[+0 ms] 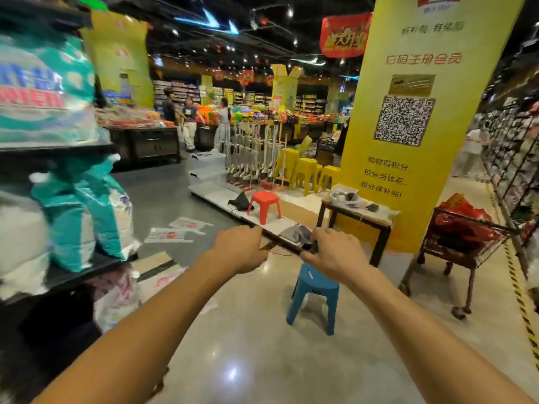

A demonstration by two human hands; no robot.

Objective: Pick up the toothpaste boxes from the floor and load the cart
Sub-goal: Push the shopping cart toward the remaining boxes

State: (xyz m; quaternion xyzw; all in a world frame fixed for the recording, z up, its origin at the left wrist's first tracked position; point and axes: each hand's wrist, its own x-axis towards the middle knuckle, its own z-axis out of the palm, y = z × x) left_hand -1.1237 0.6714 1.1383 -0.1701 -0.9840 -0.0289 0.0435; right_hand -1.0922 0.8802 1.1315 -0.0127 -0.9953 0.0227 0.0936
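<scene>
The left hand and the right hand reach out ahead with fingers curled beside a thin dark strip, but blur hides whether they grip anything. No toothpaste boxes can be made out for certain on the floor; the flat pale things far left are too smeared to name, and the cart stands right, well apart. Such boxes are probably light, stiff, smooth card that dents at corners, so grasp across the long sides.
</scene>
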